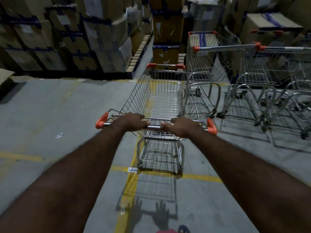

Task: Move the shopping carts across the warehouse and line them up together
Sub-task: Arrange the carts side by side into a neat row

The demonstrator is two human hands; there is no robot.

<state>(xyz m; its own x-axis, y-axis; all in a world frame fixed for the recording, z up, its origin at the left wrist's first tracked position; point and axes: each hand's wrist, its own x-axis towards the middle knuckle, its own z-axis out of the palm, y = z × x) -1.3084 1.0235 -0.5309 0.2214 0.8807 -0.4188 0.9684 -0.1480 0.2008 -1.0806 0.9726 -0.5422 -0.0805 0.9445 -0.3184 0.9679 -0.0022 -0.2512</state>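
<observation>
Both palms down on smooth chrome handle [154, 126] of wire-mesh cart [161, 98] at centre: left hand [133, 121], right hand [182, 126], fingers curled round bar. Parked carts [235, 68] at two o'clock; taped cardboard boxes [67, 39] at eleven.

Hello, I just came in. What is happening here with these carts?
A person is pushing an empty shopping cart across a warehouse floor. The left hand and the right hand both grip its handle bar. Just ahead on the right, several other carts already stand side by side in front of stacked cardboard boxes. The pushed cart is close beside the nearest of them but not yet level with the row.
</observation>
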